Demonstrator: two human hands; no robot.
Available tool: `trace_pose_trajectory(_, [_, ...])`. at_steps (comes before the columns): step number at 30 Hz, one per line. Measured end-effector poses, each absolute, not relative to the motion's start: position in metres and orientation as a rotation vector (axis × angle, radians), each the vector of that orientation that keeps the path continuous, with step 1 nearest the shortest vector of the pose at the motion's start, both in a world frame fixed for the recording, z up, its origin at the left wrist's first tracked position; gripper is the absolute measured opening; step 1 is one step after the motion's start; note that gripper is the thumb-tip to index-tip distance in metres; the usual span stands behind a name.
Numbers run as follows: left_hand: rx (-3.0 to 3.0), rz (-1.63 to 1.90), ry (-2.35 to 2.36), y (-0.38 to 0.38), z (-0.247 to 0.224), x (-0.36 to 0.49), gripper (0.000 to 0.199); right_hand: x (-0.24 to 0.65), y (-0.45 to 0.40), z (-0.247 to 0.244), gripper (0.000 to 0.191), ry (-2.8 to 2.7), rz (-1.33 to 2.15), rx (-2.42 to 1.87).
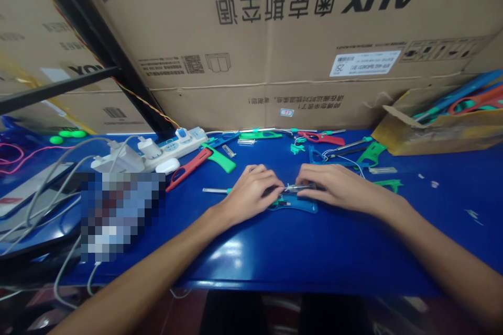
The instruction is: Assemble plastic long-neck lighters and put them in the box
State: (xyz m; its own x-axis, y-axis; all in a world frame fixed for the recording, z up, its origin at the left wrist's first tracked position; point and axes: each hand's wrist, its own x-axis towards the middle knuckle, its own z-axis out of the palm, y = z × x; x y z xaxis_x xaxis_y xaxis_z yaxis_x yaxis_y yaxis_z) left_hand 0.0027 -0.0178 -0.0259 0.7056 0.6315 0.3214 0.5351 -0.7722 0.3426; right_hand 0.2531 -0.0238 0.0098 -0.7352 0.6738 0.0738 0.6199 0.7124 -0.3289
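Near the middle of the blue table, my left hand (253,193) is closed, thumb and fingers pinched at the left end of a small clear part. A metal rod (214,190) with a green collar sticks out to the left from under this hand. My right hand (328,186) grips the small clear part (301,187) from the right with its fingers closed. Beneath the part lies a blue plastic handle (308,205), partly covered by both hands. Small green and dark pieces show between the hands, too small to make out.
Red, green and blue lighter parts (322,138) lie along the back. At the right stands an open carton (440,133) of lighters. A power strip (173,152), chargers, cables and a phone (35,188) occupy the left. Large cardboard boxes (251,63) rise behind.
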Motion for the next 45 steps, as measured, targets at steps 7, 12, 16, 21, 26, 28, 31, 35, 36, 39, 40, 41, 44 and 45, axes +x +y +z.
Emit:
trace_pose_trajectory(7, [2.706, 0.675, 0.886, -0.017, -0.029, 0.003, 0.017, 0.251, -0.022, 0.008, 0.029, -2.725, 0.464, -0.989])
trace_pose_trajectory(12, [2.717, 0.653, 0.873, -0.016, -0.031, 0.002, 0.016, 0.249, -0.02, 0.006, 0.031, -2.746, 0.494, -0.974])
trace_pose_trajectory(16, [2.743, 0.568, 0.87, -0.015, -0.028, 0.002, 0.02, 0.249, -0.023, 0.006, 0.031, -2.76, 0.518, -1.036])
trace_pose_trajectory(21, [2.751, 0.534, 0.839, -0.014, -0.013, -0.012, 0.028, 0.249, -0.027, 0.006, 0.03, -2.78, 0.541, -1.081])
trace_pose_trajectory(26, [2.732, 0.478, 0.794, -0.011, -0.011, -0.03, 0.05, 0.25, -0.028, 0.008, 0.031, -2.783, 0.516, -1.074])
trace_pose_trajectory(28, [2.721, 0.447, 0.789, -0.01, -0.014, -0.031, 0.044, 0.25, -0.028, 0.009, 0.031, -2.795, 0.509, -1.069])
trace_pose_trajectory(31, [2.714, 0.429, 0.782, -0.009, -0.017, -0.029, 0.04, 0.251, -0.028, 0.01, 0.03, -2.825, 0.461, -1.079])
trace_pose_trajectory(35, [2.724, 0.445, 0.804, -0.01, -0.018, -0.027, 0.043, 0.251, -0.029, 0.008, 0.028, -2.858, 0.357, -1.102])
trace_pose_trajectory(36, [2.73, 0.447, 0.808, -0.01, -0.018, -0.027, 0.042, 0.25, -0.03, 0.007, 0.028, -2.864, 0.333, -1.102])
trace_pose_trajectory(39, [2.758, 0.44, 0.81, -0.01, -0.018, -0.027, 0.039, 0.25, -0.03, 0.007, 0.027, -2.869, 0.301, -1.101])
trace_pose_trajectory(40, [2.771, 0.437, 0.814, -0.011, -0.018, -0.028, 0.038, 0.251, -0.03, 0.007, 0.027, -2.863, 0.304, -1.101])
trace_pose_trajectory(41, [2.781, 0.433, 0.825, -0.011, -0.019, -0.028, 0.038, 0.251, -0.03, 0.007, 0.027, -2.854, 0.31, -1.1])
trace_pose_trajectory(44, [2.801, 0.417, 0.874, -0.011, -0.019, -0.027, 0.038, 0.253, -0.028, 0.007, 0.028, -2.837, 0.32, -1.078])
trace_pose_trajectory(45, [2.804, 0.411, 0.887, -0.012, -0.019, -0.027, 0.038, 0.254, -0.028, 0.007, 0.029, -2.841, 0.317, -1.07])
